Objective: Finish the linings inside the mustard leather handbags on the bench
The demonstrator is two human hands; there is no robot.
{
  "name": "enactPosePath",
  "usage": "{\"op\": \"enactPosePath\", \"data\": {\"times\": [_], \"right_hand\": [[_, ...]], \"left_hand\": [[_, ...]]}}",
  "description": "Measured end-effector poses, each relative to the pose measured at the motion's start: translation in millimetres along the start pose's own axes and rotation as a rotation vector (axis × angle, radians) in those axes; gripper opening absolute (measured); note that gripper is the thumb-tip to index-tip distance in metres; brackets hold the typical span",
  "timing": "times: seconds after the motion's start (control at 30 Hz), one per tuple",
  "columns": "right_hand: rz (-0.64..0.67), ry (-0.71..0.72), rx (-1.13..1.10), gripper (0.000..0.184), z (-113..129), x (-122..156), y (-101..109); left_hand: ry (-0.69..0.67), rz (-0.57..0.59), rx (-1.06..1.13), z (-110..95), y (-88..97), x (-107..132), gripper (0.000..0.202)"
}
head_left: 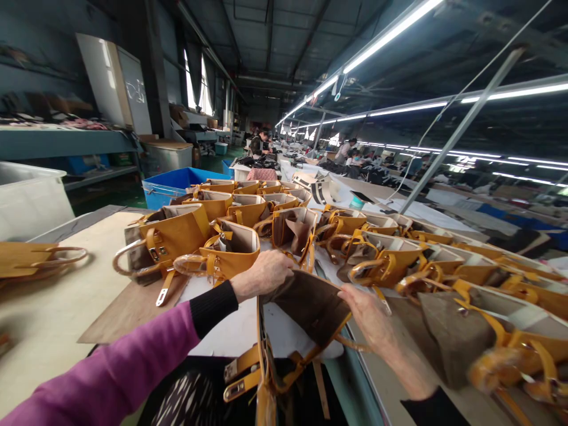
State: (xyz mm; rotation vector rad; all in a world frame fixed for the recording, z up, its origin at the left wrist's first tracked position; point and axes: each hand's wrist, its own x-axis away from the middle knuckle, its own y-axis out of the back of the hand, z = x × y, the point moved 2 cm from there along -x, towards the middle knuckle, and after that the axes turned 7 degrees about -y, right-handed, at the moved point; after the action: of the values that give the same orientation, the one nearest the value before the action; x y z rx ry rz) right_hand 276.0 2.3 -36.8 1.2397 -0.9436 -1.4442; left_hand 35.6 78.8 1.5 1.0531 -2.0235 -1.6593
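A mustard-yellow handbag (pixel 310 305) hangs tipped over my lap at the table's edge, its brown inside facing up at me. My left hand (pixel 264 273) is closed on its far upper edge. On the other side, my right hand (pixel 366 313) pinches the rim between thumb and fingers. Straps with metal plates dangle below the bag, near my knees. Just beyond my left hand stands another yellow handbag (pixel 235 251), upright with its top open. A larger yellow handbag (pixel 177 236) is to its left, one handle jutting toward me.
Rows of similar handbags (pixel 394 254) cover the table's right side. A flat yellow bag piece (pixel 35 260) lies at the left. A blue bin (pixel 166 188) stands behind the bags, a white tub (pixel 33 192) far left. A slanted metal pole (pixel 461 130) rises at right. People sit farther back.
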Motion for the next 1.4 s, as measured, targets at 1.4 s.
{"op": "enactPosePath", "data": {"times": [1.4], "right_hand": [[0.295,-0.062,-0.026,0.024,37.5,-27.5,45.8]], "left_hand": [[0.088,0.125,0.021,-23.7,23.5,15.5,0.035]]}}
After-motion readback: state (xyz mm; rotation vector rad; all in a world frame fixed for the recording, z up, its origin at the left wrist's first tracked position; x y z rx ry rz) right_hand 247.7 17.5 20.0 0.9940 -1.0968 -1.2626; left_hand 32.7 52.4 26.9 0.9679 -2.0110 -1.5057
